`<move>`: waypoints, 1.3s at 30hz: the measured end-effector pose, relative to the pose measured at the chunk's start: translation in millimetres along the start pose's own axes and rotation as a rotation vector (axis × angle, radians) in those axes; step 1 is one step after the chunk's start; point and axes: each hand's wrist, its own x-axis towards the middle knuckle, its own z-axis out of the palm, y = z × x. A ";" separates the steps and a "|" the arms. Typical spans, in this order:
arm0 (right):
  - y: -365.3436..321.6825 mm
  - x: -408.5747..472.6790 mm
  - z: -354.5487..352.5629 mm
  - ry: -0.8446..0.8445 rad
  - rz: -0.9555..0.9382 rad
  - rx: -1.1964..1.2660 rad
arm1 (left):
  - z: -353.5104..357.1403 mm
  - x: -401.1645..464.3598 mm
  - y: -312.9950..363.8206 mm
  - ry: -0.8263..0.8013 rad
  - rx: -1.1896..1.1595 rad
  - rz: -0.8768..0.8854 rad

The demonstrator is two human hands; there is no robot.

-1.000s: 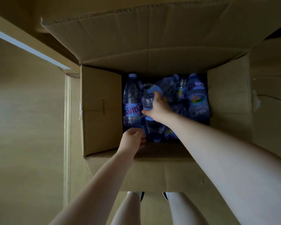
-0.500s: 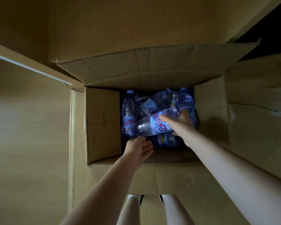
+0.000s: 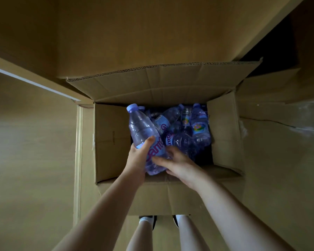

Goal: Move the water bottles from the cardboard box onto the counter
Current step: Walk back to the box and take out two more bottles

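An open cardboard box [image 3: 111,142] stands on the floor below me, with several clear water bottles [image 3: 198,129] with lilac caps and labels piled inside. One water bottle [image 3: 141,127] is raised over the box's near-left corner, tilted with its cap up and to the left. My left hand [image 3: 137,160] grips its lower half, thumb across the label. My right hand [image 3: 178,164] lies against the bottle's base with spread, fairly straight fingers. The bottom of the box is hidden under the pile.
The box's four flaps stand out wide, the far flap [image 3: 163,82] leaning on a wooden panel. Flattened cardboard with tape [image 3: 279,133] lies to the right. Wood-toned floor [image 3: 31,160] stretches left. My legs and feet [image 3: 147,221] are just behind the near flap.
My right hand lifted a bottle out of the pile and swung it left. My left hand, empty before, now grips it. The right hand's fingers have loosened against its base.
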 end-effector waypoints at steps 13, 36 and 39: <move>23.4 27.4 15.8 0.018 -0.172 -0.330 | -14.2 13.3 -1.7 0.097 0.265 0.058; 25.3 179.3 -21.8 0.280 0.401 -1.865 | -34.5 101.2 -29.3 0.095 0.363 -0.005; 12.3 165.7 -22.7 0.218 0.467 -1.713 | -37.5 89.0 -22.3 0.105 0.364 0.007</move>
